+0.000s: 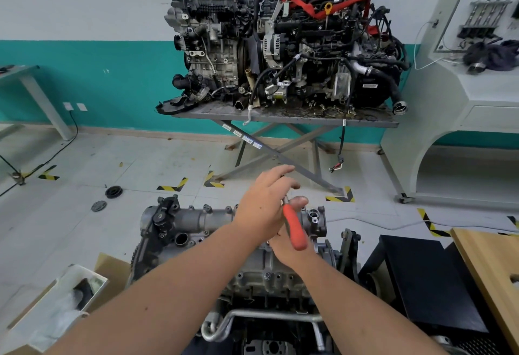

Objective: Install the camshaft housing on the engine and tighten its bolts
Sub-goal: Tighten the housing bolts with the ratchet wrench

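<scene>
I've got the camshaft housing [196, 218] already seated on top of the engine [261, 273], low centre of view, so what's left, I reckon, is bolts. My right hand [292, 238] grips the orange-handled tool [293, 228], thumb over the top of the handle w/ fingers clamped round it; shaft angles up and away toward the housing's far edge, prob. to reach a bolt there. Tip is hidden behind my left hand [262, 205], so can't tell if it's on a bolt head. Left hand sits over the shaft end, fingers loosely spread, not clearly gripping; looks like it's steadying the tool head so it doesn't slip off.

Two other engines [280, 45] sit on the folding surface [283, 120] by the wall, well apart from my work. Open cardboard box [56, 312] near left on the floor.
</scene>
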`<state>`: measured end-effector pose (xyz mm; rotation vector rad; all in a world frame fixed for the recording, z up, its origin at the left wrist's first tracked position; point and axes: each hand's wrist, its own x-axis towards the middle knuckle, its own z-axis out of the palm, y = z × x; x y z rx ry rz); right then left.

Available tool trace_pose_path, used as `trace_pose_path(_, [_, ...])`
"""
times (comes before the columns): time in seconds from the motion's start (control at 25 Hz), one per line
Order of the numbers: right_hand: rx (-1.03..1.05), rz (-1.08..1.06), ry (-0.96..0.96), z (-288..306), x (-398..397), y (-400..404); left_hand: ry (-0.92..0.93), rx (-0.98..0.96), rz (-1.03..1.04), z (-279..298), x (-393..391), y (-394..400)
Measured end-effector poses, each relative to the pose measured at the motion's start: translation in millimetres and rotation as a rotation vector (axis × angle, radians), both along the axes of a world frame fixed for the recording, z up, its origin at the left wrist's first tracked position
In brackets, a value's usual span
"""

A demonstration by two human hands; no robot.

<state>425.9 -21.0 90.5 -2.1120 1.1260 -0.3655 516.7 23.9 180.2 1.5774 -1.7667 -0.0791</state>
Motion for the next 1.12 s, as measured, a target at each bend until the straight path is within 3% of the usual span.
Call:
trace_pose_path(0.12, [-0.035,0.033,0.041,0.0,-2.5,-2.0,0.537,0.024,-0.045,-3.1,-1.3,2.7])
trace_pose_path(0.28, [0.005,-0.024,0.053,-3.9,-2.7,-5.4,1.102,0.272,-0.022,7.2,-4.9,-1.3])
trace_pose_path(0.4, [-0.036,0.001,0.082,-2.3,-1.7,-3.8,1.324,0.360,0.075,17.0,-2.0,-9.5])
trace_pose_path(0.48, [-0.079,0.032,0.139,-2.4,-1.0,-4.1,1.315,0.420,0.213,26.3,3.1,-15.0])
trace_pose_path(0.6, [-0.114,0.050,0.192,-4.6,-0.3,-4.2,1.124,0.598,0.290,42.9,13.8,-20.6])
trace_pose_path(0.68, [-0.120,0.061,0.188,-5.6,-1.1,-4.5,0.890,0.738,0.263,58.5,17.2,-21.9])
trace_pose_path(0.84, [-0.110,0.074,0.130,-7.0,-2.5,-4.4,0.002,0.834,0.214,77.9,15.1,-31.7])
trace_pose_path(0.92, [-0.130,0.063,0.138,-6.5,-1.9,-4.0,-0.414,0.739,0.202,78.6,12.0,-34.4])
trace_pose_path(1.0, [-0.140,0.049,0.159,-5.8,-0.7,-3.8,-0.695,0.575,0.133,70.9,9.7,-28.7])
trace_pose_path(1.12, [-0.125,0.052,0.144,-4.7,-0.7,-1.8,-0.870,0.056,-0.076,42.4,11.3,-10.4])
